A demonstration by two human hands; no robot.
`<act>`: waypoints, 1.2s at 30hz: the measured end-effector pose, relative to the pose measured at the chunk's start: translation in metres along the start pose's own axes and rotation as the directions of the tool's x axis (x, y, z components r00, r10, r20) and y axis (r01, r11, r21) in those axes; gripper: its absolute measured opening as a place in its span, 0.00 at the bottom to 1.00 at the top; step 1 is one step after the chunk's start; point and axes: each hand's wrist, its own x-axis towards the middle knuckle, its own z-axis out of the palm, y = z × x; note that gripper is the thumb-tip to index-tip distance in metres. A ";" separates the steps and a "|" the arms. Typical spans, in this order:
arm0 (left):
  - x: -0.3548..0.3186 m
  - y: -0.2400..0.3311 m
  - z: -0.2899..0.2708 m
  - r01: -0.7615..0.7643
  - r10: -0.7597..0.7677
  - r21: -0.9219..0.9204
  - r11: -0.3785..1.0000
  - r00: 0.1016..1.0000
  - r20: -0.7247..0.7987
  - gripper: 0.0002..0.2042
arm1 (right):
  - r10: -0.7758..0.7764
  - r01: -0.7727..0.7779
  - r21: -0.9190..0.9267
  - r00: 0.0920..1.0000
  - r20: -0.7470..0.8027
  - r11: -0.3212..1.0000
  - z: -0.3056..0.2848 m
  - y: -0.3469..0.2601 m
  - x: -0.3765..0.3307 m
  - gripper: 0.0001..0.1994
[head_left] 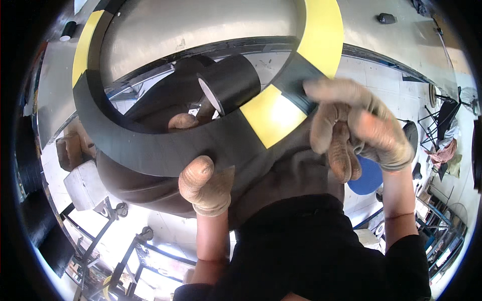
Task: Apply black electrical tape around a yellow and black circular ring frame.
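Observation:
A large ring (145, 150) with black and yellow sections rests across my lap, its far part over the metal tabletop. My left hand (206, 185), in a soiled pale glove, grips the ring's near black side, thumb on top, the other fingers mostly hidden beneath. A gloved fingertip shows inside the ring's opening. My right hand (359, 125), gloved too, is at the ring's right side, fingers apart and partly bent. Its index fingertip lies at the edge of a glossy black patch (296, 83) between two yellow sections. A wide black roll (233, 83) with a pale end appears through the opening.
Beyond the ring stretches a metal tabletop (211, 22) with a dark front edge. A small dark object (386, 18) lies on it at the right. A blue round thing (365, 175) is beside my right wrist. Wheeled metal frames (113, 213) stand at lower left.

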 end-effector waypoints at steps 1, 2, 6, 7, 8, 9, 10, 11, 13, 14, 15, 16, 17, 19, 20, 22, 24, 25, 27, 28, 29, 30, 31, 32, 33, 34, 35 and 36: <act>-0.002 0.000 0.000 0.000 0.000 -0.005 1.000 1.000 -0.001 0.34 | -0.015 0.014 -0.023 0.997 -0.070 1.000 0.016 -0.012 0.005 0.27; -0.002 0.000 -0.001 -0.006 0.007 -0.011 1.000 1.000 0.009 0.33 | 0.054 -0.060 -0.036 0.988 -0.145 0.998 0.032 -0.022 0.013 0.28; -0.001 0.000 0.006 -0.054 0.054 -0.001 0.999 0.998 0.031 0.31 | 0.138 -0.144 0.014 0.967 0.213 0.990 0.048 -0.038 0.079 0.27; 0.002 0.001 0.007 -0.052 0.051 0.027 0.998 0.998 0.022 0.30 | 0.161 -0.146 -0.084 0.966 0.202 0.986 0.051 -0.040 0.082 0.26; 0.004 0.002 0.008 -0.040 0.040 -0.003 0.999 0.994 0.098 0.30 | 0.172 -0.139 -0.154 0.959 0.225 0.978 0.060 -0.046 0.084 0.26; 0.006 0.003 0.008 -0.033 0.034 -0.003 0.999 0.991 0.131 0.29 | 0.286 -0.261 -0.178 0.948 0.138 0.949 0.068 -0.060 0.069 0.24; 0.008 0.005 0.007 -0.033 0.036 -0.024 0.999 0.989 0.140 0.28 | 0.404 -0.388 -0.195 0.914 0.046 0.901 0.087 -0.081 0.050 0.22; 0.012 0.005 0.004 -0.032 0.037 -0.037 0.999 0.990 0.137 0.26 | 0.528 -0.526 -0.199 0.848 -0.045 0.827 0.104 -0.097 0.030 0.20; 0.018 0.005 -0.002 -0.019 0.022 -0.042 0.999 0.998 0.062 0.24 | 0.519 -0.519 -0.026 0.855 0.003 0.854 0.089 -0.029 0.001 0.20; 0.021 0.005 -0.006 -0.048 0.052 -0.028 0.998 0.988 0.148 0.24 | 0.527 -0.527 0.057 0.850 0.024 0.848 0.081 0.004 -0.012 0.20; 0.022 0.005 -0.008 -0.066 0.068 -0.017 0.998 0.984 0.166 0.25 | 0.540 -0.543 -0.211 0.838 -0.079 0.813 0.071 0.021 -0.002 0.29; 0.025 0.005 -0.010 -0.071 0.068 0.013 0.997 0.981 0.182 0.26 | 0.437 -0.458 -0.262 0.889 -0.139 0.849 0.054 0.055 0.011 0.29; 0.027 0.006 -0.011 -0.077 0.071 0.023 0.997 0.977 0.201 0.26 | 0.188 -0.197 -0.225 0.980 -0.061 0.954 0.035 0.075 0.028 0.24; 0.025 0.006 -0.010 -0.080 0.068 0.053 0.995 0.979 0.193 0.28 | -0.011 0.097 -0.765 0.993 0.117 0.636 -0.006 0.093 0.069 0.22; 0.021 0.007 -0.008 -0.076 0.063 0.073 0.994 0.985 0.160 0.30 | -0.301 0.359 -0.840 0.921 0.248 0.406 -0.028 0.105 0.087 0.23; 0.011 0.006 -0.003 -0.047 0.044 0.021 0.999 0.990 0.134 0.33 | -0.735 0.728 -0.677 0.515 0.440 0.105 -0.059 0.122 0.109 0.21; 0.000 0.000 0.003 0.001 0.015 -0.098 0.995 0.986 0.166 0.37 | -0.718 0.731 -0.604 0.601 0.351 0.317 -0.073 0.128 0.115 0.22; -0.007 -0.003 0.007 0.006 0.004 0.211 0.977 0.999 -0.049 0.42 | -0.696 0.716 -0.558 0.648 0.309 0.419 -0.075 0.127 0.111 0.22; -0.009 -0.010 0.011 -0.004 0.005 0.076 0.997 1.000 -0.009 0.40 | -0.595 0.612 -0.424 0.781 0.191 0.668 -0.073 0.115 0.092 0.23; -0.008 -0.013 0.014 0.016 -0.016 0.024 1.000 1.000 0.000 0.40 | -0.527 0.538 -0.145 0.843 0.105 0.831 -0.069 0.104 0.078 0.24; -0.005 -0.016 0.017 0.035 -0.035 -0.028 0.999 0.999 0.011 0.39 | -0.302 0.289 0.155 0.951 0.065 0.945 -0.064 0.090 0.062 0.27; -0.003 -0.019 0.021 0.049 -0.051 -0.105 0.993 0.999 -0.010 0.38 | -0.067 0.076 -0.054 0.986 0.151 0.996 -0.059 0.073 0.046 0.29; 0.001 -0.022 0.026 0.015 -0.016 -0.082 0.997 1.000 -0.009 0.37 | -0.036 0.063 -0.118 0.974 0.224 0.991 -0.052 0.056 0.032 0.29; 0.002 -0.026 0.032 -0.018 0.015 -0.081 0.997 0.999 -0.043 0.36 | 0.037 -0.016 -0.100 0.976 0.214 0.995 -0.043 0.040 0.021 0.28; 0.003 -0.030 0.037 -0.036 0.032 -0.066 0.997 0.998 -0.059 0.35 | -0.116 0.111 0.039 0.980 0.160 0.993 -0.032 0.025 0.015 0.26; 0.005 -0.029 0.038 -0.037 0.035 -0.031 0.999 0.998 -0.061 0.33 | -0.175 0.174 0.036 0.984 0.023 0.984 -0.020 0.012 0.015 0.24; 0.004 -0.029 0.039 -0.045 0.045 -0.026 0.999 0.999 -0.009 0.33 | -0.178 0.178 -0.032 0.984 -0.002 0.984 -0.007 0.000 0.020 0.23; 0.006 -0.028 0.038 -0.058 0.059 -0.018 0.998 0.997 0.046 0.32 | -0.181 0.177 -0.100 0.983 -0.026 0.979 0.006 -0.011 0.030 0.22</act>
